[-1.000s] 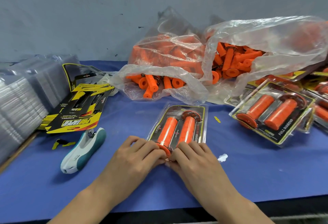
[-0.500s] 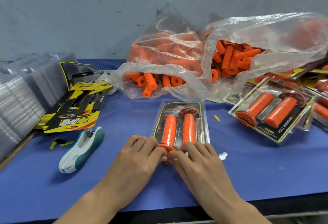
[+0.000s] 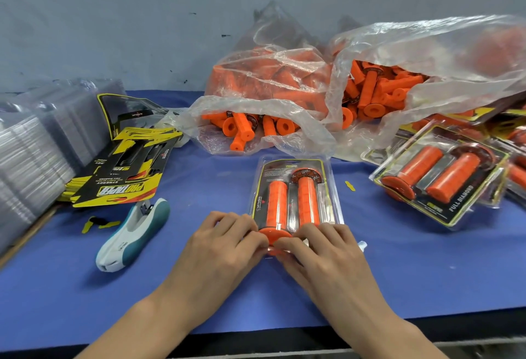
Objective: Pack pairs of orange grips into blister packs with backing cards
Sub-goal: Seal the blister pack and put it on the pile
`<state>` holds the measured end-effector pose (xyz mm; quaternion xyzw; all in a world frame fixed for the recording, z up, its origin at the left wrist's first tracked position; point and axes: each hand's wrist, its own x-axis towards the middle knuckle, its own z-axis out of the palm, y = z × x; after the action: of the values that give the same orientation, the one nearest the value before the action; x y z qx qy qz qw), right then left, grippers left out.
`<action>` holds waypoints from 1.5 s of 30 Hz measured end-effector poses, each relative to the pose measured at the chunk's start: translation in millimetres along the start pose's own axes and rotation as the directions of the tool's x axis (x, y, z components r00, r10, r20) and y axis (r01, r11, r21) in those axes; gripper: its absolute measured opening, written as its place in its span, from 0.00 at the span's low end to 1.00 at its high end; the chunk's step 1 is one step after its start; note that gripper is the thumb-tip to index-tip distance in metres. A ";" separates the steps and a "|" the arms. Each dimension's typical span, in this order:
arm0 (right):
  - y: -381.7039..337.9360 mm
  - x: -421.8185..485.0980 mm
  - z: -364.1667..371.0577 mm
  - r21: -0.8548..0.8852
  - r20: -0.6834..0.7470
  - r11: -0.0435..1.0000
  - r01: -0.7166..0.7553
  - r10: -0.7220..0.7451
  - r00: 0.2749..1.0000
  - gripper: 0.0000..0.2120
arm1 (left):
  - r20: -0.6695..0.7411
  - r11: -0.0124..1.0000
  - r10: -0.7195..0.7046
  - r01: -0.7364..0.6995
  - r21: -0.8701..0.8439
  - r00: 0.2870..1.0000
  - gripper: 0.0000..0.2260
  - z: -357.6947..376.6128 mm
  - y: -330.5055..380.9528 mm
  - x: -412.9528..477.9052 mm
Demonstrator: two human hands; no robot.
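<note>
A clear blister pack (image 3: 294, 196) with a black-and-yellow backing card lies on the blue table, holding two orange grips (image 3: 291, 202) side by side. My left hand (image 3: 225, 247) and my right hand (image 3: 318, 253) meet at its near end, fingers curled over the edge and pinching it beside the flange of the left grip. Loose orange grips (image 3: 373, 93) fill two clear plastic bags at the back. Backing cards (image 3: 125, 170) are stacked at the left, next to piles of empty clear blisters (image 3: 31, 159).
A white and teal stapler (image 3: 133, 233) lies left of my hands. Finished packs (image 3: 438, 179) are piled at the right. Small yellow scraps (image 3: 99, 223) dot the blue table (image 3: 85, 287). A grey wall stands behind.
The pack has turned slightly, now lying straighter toward me. Both hands stay at its near end and have shifted a little to the right.
</note>
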<state>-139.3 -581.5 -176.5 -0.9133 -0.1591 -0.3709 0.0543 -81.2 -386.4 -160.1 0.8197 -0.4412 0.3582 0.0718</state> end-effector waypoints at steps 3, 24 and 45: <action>-3.1 1.6 -0.4 -0.053 -0.009 0.998 0.038 -0.039 0.999 0.04 | 0.003 1.000 -0.013 0.013 -0.028 1.000 0.09 1.1 4.0 0.4; 2.7 1.0 -3.5 -0.031 -0.018 0.999 0.040 -0.041 0.999 0.06 | 0.035 0.987 -0.074 0.078 -0.138 0.997 0.09 0.7 8.7 -0.2; 26.3 1.2 -10.3 0.148 0.134 0.978 0.145 -0.165 0.977 0.05 | 0.065 0.964 0.171 -0.153 -0.216 0.983 0.08 -2.9 10.4 8.1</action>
<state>-136.6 -608.3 -167.7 -0.9168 -0.2587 -0.2946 0.0760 -87.9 -396.8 -154.8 0.7827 -0.5449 0.2799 0.1101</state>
